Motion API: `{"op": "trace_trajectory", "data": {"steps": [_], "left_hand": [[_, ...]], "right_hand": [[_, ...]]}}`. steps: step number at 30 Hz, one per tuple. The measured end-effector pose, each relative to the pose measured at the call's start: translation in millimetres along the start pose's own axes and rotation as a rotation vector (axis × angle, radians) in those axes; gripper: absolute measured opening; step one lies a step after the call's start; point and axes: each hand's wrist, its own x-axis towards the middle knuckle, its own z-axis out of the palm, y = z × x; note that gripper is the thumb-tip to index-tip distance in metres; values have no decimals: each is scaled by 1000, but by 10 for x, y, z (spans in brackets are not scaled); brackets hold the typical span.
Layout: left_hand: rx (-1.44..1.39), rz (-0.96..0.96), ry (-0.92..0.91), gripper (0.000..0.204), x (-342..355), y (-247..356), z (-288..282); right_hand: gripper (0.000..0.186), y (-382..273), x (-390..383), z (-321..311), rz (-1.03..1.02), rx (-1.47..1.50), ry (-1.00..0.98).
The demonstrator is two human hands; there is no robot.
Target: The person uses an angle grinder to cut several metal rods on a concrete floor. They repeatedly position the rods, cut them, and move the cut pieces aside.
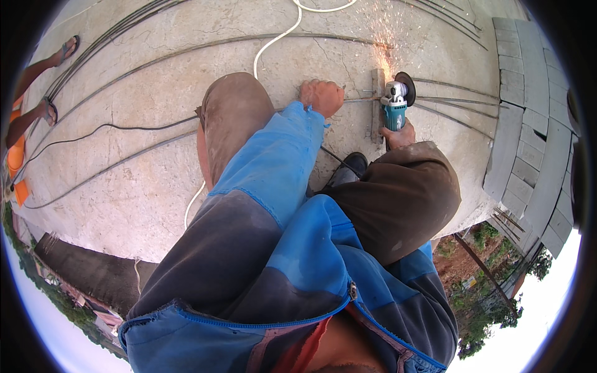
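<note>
Far left: I see another person's two sandalled feet (50, 112) on the concrete floor (143, 205), with something orange (15, 152) beside the legs.
Cord and cable: a black cord (124, 127) curves across the floor toward the crouching wearer's brown-trousered knee (239, 115); right of it, a white cable (256, 59) loops down from the upper edge.
Long rods: thin dark rods (149, 62) run in long arcs over the upper left.
Left hand: my view has this one of the hands (321, 97) closed like a fist, knuckles up, curled over a steel rod (359, 99); the sleeve is blue and dark grey.
Shoe: dark, it shows between the knees (356, 163).
Metal bar: a short bar (377, 115) lies across the line of the rod, just left of the grinder.
Sparks: orange sparks (384, 43) spray away from the wearer, above the bar.
Grinder: the teal angle grinder (395, 115) is at the rod and bar, its black disc (408, 87) on the right side; I cannot tell the exact contact point.
Right hand: wrapped around the grinder's body (402, 135), near the right knee.
Far right: more rods (457, 99) reach toward grey blocks (519, 140).
</note>
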Motion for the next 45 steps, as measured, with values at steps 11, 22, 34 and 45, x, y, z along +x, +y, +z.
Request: {"op": "trace_trajectory", "data": {"steps": [11,22,34,45], "left_hand": [[-2,-2,-9,42,-4,-9,-22],[-13,-2,-2,41,3,1,-2],[5,8,8,41,3,-20,5],[-10,-7,-9,42,-4,-41,-5]], "right_hand": [[66,2,15,17,-7,-2,12],[64,103,78,52,-4,-2,10],[60,51,47,52,-6,21,11],[56,97,90,108,-20,28,9]]}}
